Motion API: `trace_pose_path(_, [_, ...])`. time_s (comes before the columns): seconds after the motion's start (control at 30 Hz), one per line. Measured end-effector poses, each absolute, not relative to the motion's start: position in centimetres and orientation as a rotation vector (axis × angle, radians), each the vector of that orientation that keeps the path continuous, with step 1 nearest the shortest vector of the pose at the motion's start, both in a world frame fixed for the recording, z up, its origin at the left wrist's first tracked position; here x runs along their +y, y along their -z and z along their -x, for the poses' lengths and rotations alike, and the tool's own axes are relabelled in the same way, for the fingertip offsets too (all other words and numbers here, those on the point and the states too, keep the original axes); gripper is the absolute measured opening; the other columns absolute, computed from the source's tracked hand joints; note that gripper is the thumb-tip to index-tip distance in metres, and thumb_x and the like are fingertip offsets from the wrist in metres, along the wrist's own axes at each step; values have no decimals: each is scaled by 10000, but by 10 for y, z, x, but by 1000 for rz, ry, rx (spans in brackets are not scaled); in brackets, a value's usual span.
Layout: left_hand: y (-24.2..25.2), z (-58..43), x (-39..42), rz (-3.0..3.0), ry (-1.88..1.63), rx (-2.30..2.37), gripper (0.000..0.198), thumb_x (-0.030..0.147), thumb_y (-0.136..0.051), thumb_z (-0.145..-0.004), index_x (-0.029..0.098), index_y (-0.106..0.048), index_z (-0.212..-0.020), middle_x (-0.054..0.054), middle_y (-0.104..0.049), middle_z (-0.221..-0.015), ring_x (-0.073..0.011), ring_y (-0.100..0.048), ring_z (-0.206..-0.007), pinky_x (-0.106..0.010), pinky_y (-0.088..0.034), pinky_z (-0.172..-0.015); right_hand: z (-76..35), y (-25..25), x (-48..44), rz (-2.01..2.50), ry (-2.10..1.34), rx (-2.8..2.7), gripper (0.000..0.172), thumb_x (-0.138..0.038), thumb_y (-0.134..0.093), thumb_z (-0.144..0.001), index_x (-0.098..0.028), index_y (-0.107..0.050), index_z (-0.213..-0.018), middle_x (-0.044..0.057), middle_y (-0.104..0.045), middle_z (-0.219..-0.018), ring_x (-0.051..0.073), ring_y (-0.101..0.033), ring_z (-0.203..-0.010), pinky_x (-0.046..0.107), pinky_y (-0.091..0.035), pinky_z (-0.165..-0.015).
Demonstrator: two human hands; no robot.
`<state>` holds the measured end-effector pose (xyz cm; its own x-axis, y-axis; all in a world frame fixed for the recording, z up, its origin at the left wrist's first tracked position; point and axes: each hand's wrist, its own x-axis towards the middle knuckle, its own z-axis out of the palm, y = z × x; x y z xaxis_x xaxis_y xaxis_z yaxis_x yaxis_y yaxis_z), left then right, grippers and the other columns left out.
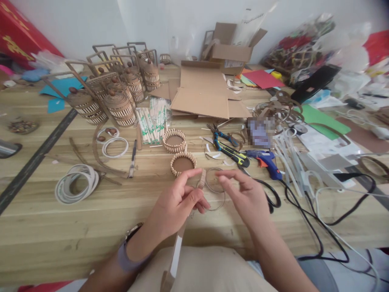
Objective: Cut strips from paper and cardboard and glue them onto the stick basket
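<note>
My left hand point(179, 202) is closed in a pinch on a long brown cardboard strip point(176, 251) that curls into a loop by my fingers and hangs down toward my lap. My right hand point(243, 192) hovers just to the right, fingers bent, thumb and forefinger close together near a thin ring point(214, 182) on the table; whether they touch it is unclear. Just beyond my hands sit two small round stick-walled baskets point(183, 163), the farther basket point(174, 140) behind the nearer.
A blue glue gun point(266, 159) with black cable, pliers point(221, 138) and a cutter lie to the right. Finished lantern-like baskets point(120, 105) stand at back left, flattened cardboard point(203, 93) at back centre. White tape rings point(75, 183) lie left.
</note>
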<state>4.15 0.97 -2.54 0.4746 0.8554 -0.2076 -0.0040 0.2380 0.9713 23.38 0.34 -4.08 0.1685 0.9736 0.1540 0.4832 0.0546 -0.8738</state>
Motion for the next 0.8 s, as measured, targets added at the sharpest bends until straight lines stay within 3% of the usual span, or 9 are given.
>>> trace_pose_path(0.13, [26, -43, 9, -1160, -733, 865, 546, 417, -587, -922, 149, -427, -1370, 10, -691, -731, -147, -691, -674, -273, -559, -659, -203, 32, -7, 1191, -1484, -1117, 296, -500, -674, -823, -224, -633, -727, -34, -587, -579, 166, -583, -555, 330, -490, -595])
trace_pose_path(0.23, [26, -42, 8, -1138, -718, 846, 555, 415, -601, -919, 153, -425, -1376, 13, -698, -728, -139, -685, -667, -268, -555, -664, -196, 32, -8, 1107, -1616, -948, 317, -499, -698, -810, -221, -589, -700, -66, -509, -508, 144, -529, -478, 309, -473, -538])
trace_pose_path(0.37, [26, -41, 6, -1137, -665, 819, 473, 387, -609, -916, 172, -483, -1317, -12, -747, -795, -137, -697, -692, -283, -561, -712, -210, 35, -4, 1274, -1243, -1047, 274, -456, -727, -788, -209, -649, -698, -27, -604, -612, 139, -529, -568, 281, -450, -575])
trace_pose_path(0.43, [26, -40, 5, -1153, -625, 832, 301, 370, -603, -915, 164, -582, -1133, -42, -766, -852, -145, -712, -732, -292, -565, -739, -220, 36, 0, 1329, -1057, -1070, 257, -447, -727, -790, -210, -670, -709, -14, -635, -665, 144, -535, -622, 276, -449, -610])
trace_pose_path(0.53, [23, -40, 3, -1183, -582, 858, 172, 337, -590, -915, 169, -600, -885, -62, -776, -894, -156, -728, -779, -302, -572, -771, -232, 36, 3, 1364, -908, -1077, 245, -446, -713, -811, -219, -680, -728, -9, -647, -687, 152, -545, -650, 282, -455, -639])
trace_pose_path(0.7, [19, -41, 4, -1171, -632, 935, 156, 326, -583, -906, 186, -586, -837, -45, -784, -837, -153, -728, -723, -286, -570, -718, -231, 30, -2, 1404, -759, -1259, 232, -453, -663, -867, -238, -690, -784, 2, -691, -745, 179, -615, -706, 302, -482, -671])
trace_pose_path(0.8, [19, -42, 6, -1151, -669, 1010, 166, 346, -588, -886, 187, -586, -841, -46, -781, -805, -164, -732, -706, -263, -558, -650, -221, 24, -10, 1430, -435, -1444, 175, -364, -633, -900, -245, -661, -775, 3, -682, -723, 184, -624, -689, 311, -479, -648])
